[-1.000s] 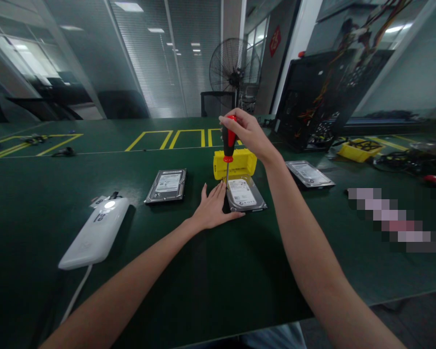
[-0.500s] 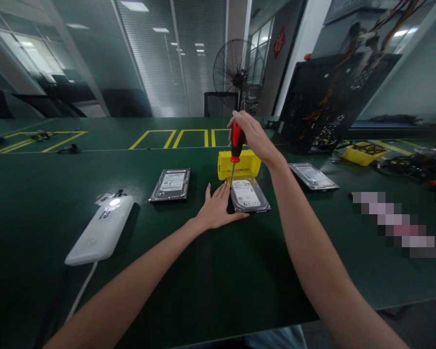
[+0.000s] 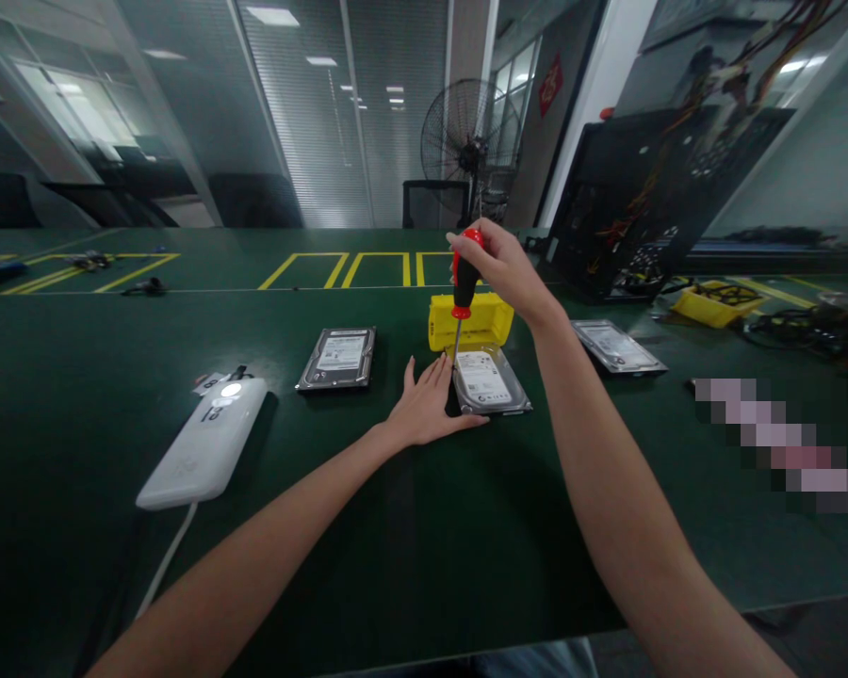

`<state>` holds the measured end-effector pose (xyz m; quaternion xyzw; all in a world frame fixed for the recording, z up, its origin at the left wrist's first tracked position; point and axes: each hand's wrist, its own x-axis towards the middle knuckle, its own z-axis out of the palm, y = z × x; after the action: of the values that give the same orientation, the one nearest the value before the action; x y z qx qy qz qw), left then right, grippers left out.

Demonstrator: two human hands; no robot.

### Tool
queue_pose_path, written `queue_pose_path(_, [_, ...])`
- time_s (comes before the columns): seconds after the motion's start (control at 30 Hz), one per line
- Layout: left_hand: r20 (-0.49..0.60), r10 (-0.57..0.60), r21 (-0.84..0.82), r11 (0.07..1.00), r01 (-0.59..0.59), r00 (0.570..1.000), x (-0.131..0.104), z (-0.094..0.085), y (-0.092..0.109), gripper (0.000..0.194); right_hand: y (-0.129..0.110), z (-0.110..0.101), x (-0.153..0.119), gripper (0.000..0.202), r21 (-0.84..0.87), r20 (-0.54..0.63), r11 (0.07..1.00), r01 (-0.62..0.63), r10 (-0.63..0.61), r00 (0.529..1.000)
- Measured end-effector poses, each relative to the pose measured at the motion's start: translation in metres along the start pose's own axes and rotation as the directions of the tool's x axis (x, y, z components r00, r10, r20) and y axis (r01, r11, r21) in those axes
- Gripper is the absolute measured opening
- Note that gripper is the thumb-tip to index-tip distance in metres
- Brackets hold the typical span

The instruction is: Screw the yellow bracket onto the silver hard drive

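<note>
My right hand (image 3: 501, 264) is closed around the upper handle of a red and black screwdriver (image 3: 464, 282). The screwdriver stands nearly upright, its tip down at the left edge of a silver hard drive (image 3: 491, 381) with a white label. Stretched fingers of my left hand (image 3: 428, 405) lie along that drive's left side, with the thumb by its front edge. The screw under the tip is too small to make out. Right behind the drive, a yellow plastic bin (image 3: 470, 325) faces me.
A second hard drive (image 3: 337, 358) lies to the left, and a third hard drive (image 3: 614, 347) to the right. Further left is a white power bank (image 3: 208, 452) with a cable. A black computer case (image 3: 650, 198) and a small yellow tray (image 3: 717, 303) stand at the back right.
The view has shifted slightly, moving everything a little to the right. My right fingers have turned on the screwdriver handle, showing its red top. The left hand stays against the drive.
</note>
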<state>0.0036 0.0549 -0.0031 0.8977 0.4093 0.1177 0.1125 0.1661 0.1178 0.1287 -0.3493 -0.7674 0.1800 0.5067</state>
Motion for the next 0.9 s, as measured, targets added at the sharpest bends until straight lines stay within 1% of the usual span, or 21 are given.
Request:
queue_pose_path(0.1, [0.003, -0.005, -0.001, 1.000, 0.005, 1.000, 0.000, 0.000, 0.001, 0.115, 0.000, -0.001, 0.000, 0.041, -0.046, -0.060, 0.999, 0.028, -0.031, 0.998])
queue_pose_path(0.17, [0.000, -0.001, -0.001, 1.000, 0.001, 1.000, 0.000, 0.000, 0.000, 0.115, -0.002, -0.001, -0.001, 0.041, -0.047, -0.062, 0.999, 0.021, -0.024, 0.998])
queue_pose_path(0.33, [-0.016, 0.010, -0.003, 1.000, -0.010, 1.000, 0.000, 0.002, -0.001, 0.112, -0.005, 0.001, -0.004, 0.045, 0.061, -0.034, 0.996, -0.070, 0.073, 0.997])
queue_pose_path(0.53, [-0.014, 0.007, 0.002, 1.000, -0.007, 1.000, 0.000, 0.002, -0.001, 0.112, 0.000, -0.001, -0.004, 0.052, 0.159, 0.028, 0.980, -0.121, 0.118, 0.993])
queue_pose_path(0.77, [-0.026, 0.013, 0.007, 1.000, -0.013, 1.000, 0.000, 0.004, -0.002, 0.113, -0.011, -0.001, -0.006, 0.047, 0.211, 0.079, 0.968, -0.135, 0.121, 0.989])
queue_pose_path(0.9, [-0.022, 0.007, -0.001, 1.000, -0.007, 1.000, 0.000, 0.002, -0.001, 0.112, -0.014, 0.001, -0.006, 0.045, 0.227, 0.075, 0.965, -0.134, 0.120, 0.990])
